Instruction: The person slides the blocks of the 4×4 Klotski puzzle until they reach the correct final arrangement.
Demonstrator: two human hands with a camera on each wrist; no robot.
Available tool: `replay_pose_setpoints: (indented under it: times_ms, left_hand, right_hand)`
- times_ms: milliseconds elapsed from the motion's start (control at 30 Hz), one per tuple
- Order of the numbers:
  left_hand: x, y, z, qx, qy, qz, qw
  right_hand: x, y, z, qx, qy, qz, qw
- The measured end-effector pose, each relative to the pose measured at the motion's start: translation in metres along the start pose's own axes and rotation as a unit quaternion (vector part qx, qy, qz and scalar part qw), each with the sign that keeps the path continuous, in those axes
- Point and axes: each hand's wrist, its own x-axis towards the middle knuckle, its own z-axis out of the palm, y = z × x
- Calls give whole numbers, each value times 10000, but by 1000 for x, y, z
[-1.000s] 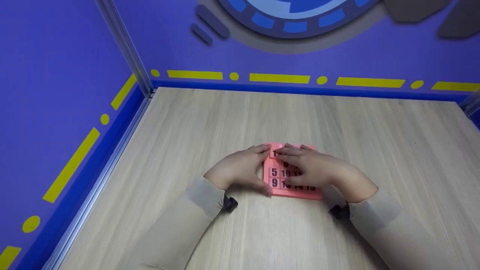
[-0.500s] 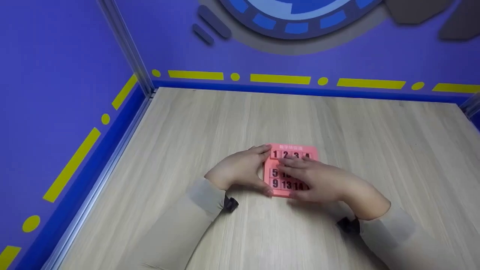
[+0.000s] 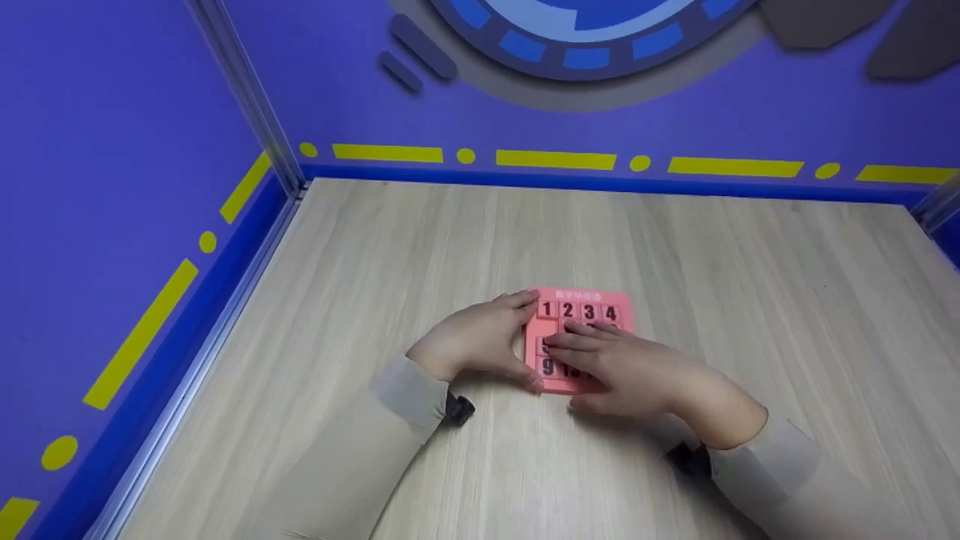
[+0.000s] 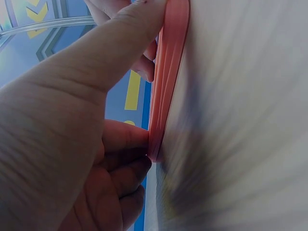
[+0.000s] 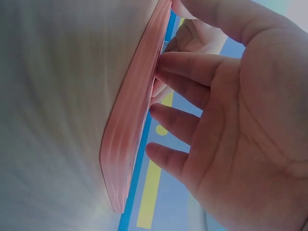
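A pink sliding number puzzle (image 3: 550, 327) lies flat on the table in the head view. Its top row reads 1, 2, 3, 4, and a gap sits at the left end of the second row. My left hand (image 3: 480, 337) grips the frame's left side, thumb at the near corner and fingers at the far corner. Over the lower right tiles spreads my right hand (image 3: 637, 371), its fingers fairly straight and a fingertip at the 5 tile. That hand hides several tiles. In the right wrist view, the fingertips meet the face of the puzzle (image 5: 127, 130).
The pale wood table (image 3: 420, 247) extends around the puzzle on all sides. A blue printed wall (image 3: 360, 97) closes the back, and another blue panel (image 3: 112, 150) with a metal rail borders the left.
My right hand has shifted down over the puzzle, its fingertips going from the top rows to the 5 tile. The top row is now uncovered. My left hand keeps its hold.
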Motion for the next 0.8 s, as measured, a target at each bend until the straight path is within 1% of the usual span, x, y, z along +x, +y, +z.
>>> replay_pose_setpoints:
  times_ms: [233, 467, 567, 800]
  left_hand:
    - [-1, 0, -1, -73, -15, 22, 10000]
    - [0, 0, -1, -132, -28, -18, 9999]
    - [0, 0, 0, -125, -35, -41, 9999]
    - [1, 0, 0, -127, -26, -22, 9999]
  right_hand:
    - [2, 7, 1, 12, 47, 87, 10000]
    - [9, 16, -1, 132, -124, 307, 9994]
    - [12, 21, -2, 222, -112, 341, 9991]
    - [14, 28, -1, 400, -83, 236, 9989]
